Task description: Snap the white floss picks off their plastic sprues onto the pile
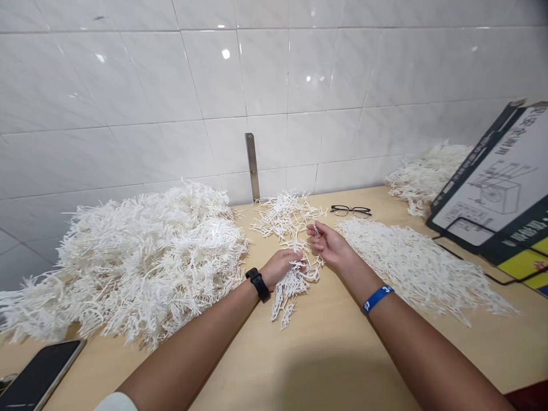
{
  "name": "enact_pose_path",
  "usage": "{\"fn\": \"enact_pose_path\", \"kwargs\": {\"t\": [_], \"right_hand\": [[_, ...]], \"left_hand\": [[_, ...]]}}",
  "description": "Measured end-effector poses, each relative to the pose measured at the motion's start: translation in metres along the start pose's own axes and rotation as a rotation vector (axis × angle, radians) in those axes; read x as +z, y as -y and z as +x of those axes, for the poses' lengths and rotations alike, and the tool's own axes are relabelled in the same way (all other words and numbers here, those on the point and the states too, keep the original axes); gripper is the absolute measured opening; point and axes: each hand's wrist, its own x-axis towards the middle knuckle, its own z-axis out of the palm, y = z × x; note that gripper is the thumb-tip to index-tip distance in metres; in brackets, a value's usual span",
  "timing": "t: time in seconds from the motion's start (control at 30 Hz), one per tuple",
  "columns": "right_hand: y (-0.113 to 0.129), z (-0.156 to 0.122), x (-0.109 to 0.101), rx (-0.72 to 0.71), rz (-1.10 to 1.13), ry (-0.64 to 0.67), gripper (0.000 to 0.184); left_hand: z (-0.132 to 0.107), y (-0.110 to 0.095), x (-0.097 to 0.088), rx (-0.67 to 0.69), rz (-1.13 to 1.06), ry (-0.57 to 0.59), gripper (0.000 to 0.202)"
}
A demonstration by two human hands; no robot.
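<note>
My left hand (280, 268), with a black watch at the wrist, is closed round a bunch of white branched plastic sprigs (291, 288). Their thin twigs hang down below the fingers over the table. To its right, my right hand (329, 244) has its thumb and fingers brought together; a small white bit seems to show at the tips, too small to make out. Just behind both hands lies a loose little pile of similar sprigs (283, 214). A large, tangled heap of them (158, 262) rises left of my left hand. Beyond my right forearm, a flat layer of white sprigs (415, 265) spreads out.
Black-framed glasses (351, 211) lie behind my right hand. A printed box (492, 182) leans at the right, a black wire frame before it and another white heap (428, 174) behind. A phone (40, 374) rests front left. A metal strip (252, 165) stands against the tiled wall.
</note>
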Motion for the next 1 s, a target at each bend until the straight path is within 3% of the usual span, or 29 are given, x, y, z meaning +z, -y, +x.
{"fn": "enact_pose_path", "kwargs": {"t": [0.27, 0.5, 0.67, 0.83, 1.0], "right_hand": [[-0.002, -0.006, 0.007, 0.006, -0.166, 0.094, 0.012], [-0.006, -0.018, 0.021, -0.077, -0.608, 0.146, 0.008], [-0.013, -0.021, 0.028, -0.098, -0.854, 0.207, 0.033], [-0.013, -0.021, 0.028, -0.047, -1.014, 0.266, 0.035], [-0.012, -0.020, 0.028, -0.243, -1.144, 0.221, 0.034]], "left_hand": [[0.000, 0.000, 0.000, 0.022, 0.015, 0.017, 0.042], [-0.001, -0.002, 0.001, 0.016, 0.003, -0.014, 0.037], [0.000, -0.001, 0.002, 0.023, -0.056, -0.031, 0.027], [0.002, 0.002, 0.002, 0.020, -0.075, -0.034, 0.022], [0.001, 0.002, 0.000, 0.017, -0.085, -0.011, 0.030]]}}
